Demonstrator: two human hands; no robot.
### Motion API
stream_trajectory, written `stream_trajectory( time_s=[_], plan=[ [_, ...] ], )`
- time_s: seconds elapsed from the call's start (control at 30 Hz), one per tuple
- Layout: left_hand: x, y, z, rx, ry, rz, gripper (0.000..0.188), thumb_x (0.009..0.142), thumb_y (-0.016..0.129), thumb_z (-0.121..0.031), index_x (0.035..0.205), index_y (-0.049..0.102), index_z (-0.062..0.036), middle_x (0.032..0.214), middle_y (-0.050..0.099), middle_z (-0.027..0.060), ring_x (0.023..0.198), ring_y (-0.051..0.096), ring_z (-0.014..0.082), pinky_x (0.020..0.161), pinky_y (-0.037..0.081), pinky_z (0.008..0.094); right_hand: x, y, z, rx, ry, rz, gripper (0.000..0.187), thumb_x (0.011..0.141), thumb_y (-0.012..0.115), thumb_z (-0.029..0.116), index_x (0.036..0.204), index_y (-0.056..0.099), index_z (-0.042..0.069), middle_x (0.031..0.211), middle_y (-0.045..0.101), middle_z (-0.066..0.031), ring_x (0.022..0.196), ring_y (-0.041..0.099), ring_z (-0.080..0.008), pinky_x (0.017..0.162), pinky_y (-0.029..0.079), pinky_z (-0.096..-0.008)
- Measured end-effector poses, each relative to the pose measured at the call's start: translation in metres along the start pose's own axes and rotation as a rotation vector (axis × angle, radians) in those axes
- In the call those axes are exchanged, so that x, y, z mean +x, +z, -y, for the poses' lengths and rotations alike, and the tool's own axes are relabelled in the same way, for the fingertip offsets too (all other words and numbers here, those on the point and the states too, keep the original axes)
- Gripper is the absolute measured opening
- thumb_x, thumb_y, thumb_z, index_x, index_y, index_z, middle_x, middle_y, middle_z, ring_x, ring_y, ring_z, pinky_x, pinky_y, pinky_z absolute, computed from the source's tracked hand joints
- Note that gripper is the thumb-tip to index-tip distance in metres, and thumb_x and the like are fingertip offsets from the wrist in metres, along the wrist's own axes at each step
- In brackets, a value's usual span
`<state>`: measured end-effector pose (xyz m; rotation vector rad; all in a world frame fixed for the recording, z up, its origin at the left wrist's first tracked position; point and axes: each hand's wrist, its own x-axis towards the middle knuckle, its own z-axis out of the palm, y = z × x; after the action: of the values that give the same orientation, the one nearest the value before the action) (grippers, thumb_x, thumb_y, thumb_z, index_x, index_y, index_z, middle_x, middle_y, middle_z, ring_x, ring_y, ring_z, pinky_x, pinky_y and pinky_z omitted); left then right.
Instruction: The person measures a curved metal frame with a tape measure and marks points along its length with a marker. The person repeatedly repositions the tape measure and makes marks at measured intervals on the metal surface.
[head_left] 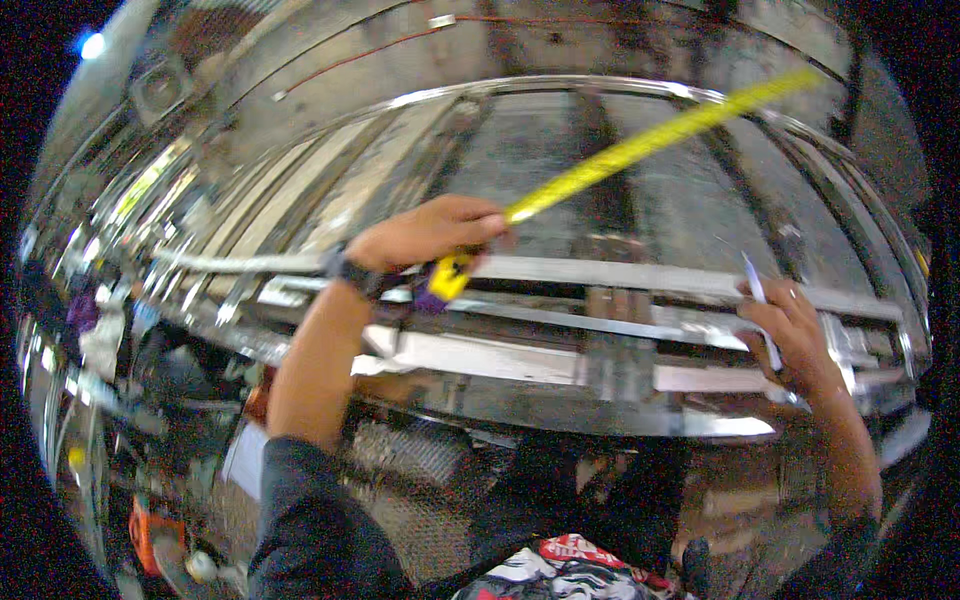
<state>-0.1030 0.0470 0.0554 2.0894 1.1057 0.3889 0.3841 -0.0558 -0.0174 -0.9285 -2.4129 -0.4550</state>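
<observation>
My left hand [435, 230] is closed on a tape measure, pinching its yellow blade [640, 150] near the case. The blade sticks out far to the upper right, its far end free in the air and blurred. Below the fingers hangs the yellow and dark purple case [447, 280]. On the right, my right hand [790, 330] is closed around a slim white pen-like tool [758, 290], its pointed end up; the exact kind is blurred. Both hands are above a long pale metal bar [600, 272] lying across a metal frame.
Shiny metal rails and dark crossbars [605, 190] form a wide frame before me. A white flat strip [480, 355] lies along its near side. Cluttered metal pieces stand at the left, with an orange object [150, 535] on the floor. A concrete wall [580, 45] rises behind.
</observation>
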Motion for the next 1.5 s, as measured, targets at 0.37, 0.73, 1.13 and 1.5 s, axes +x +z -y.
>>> stream_trajectory(
  time_s=[0.37,0.73,1.13,1.5],
  plan=[
    [0.032,0.054,-0.006,0.098,0.266,0.089,0.043,0.116,0.049,-0.042,0.1,0.059,-0.0034,0.078,0.054,0.002,0.078,0.051,0.0132,0.068,0.047,0.0349,-0.031,0.008,0.0,0.354,0.222,0.263,0.041,0.077,0.074,-0.006,0.114,0.065,0.01,0.098,0.067,-0.0184,0.093,0.066,-0.0419,0.082,0.051,-0.0472],
    [0.016,0.073,-0.029,0.096,-0.077,-0.022,0.038,0.11,0.065,-0.027,0.083,0.057,-0.0018,0.064,0.044,-0.0023,0.063,0.039,0.0082,0.056,0.036,0.0334,-0.051,-0.016,-0.013,0.113,0.159,0.276,0.047,0.075,0.091,0.023,0.115,0.069,0.011,0.116,0.073,-0.0168,0.114,0.069,-0.0417,0.101,0.055,-0.0507],
    [0.018,0.072,-0.011,0.323,0.142,0.077,0.038,0.105,0.069,-0.031,0.085,0.066,0.0009,0.075,0.055,0.0129,0.074,0.057,0.0258,0.069,0.045,0.0416,-0.005,0.008,-0.007,0.349,0.286,0.038,0.023,0.101,0.072,0.015,0.121,0.061,0.008,0.108,0.072,-0.0161,0.109,0.069,-0.0414,0.092,0.053,-0.0501],
    [0.016,0.08,-0.012,0.421,0.104,0.031,0.037,0.105,0.066,-0.038,0.092,0.069,-0.0033,0.084,0.067,0.0176,0.081,0.067,0.0379,0.071,0.05,0.0474,-0.002,0.026,-0.015,0.621,0.366,0.191,0.023,0.099,0.073,0.009,0.118,0.06,0.009,0.105,0.072,-0.0165,0.092,0.07,-0.0377,0.083,0.054,-0.0438]
  ],
)
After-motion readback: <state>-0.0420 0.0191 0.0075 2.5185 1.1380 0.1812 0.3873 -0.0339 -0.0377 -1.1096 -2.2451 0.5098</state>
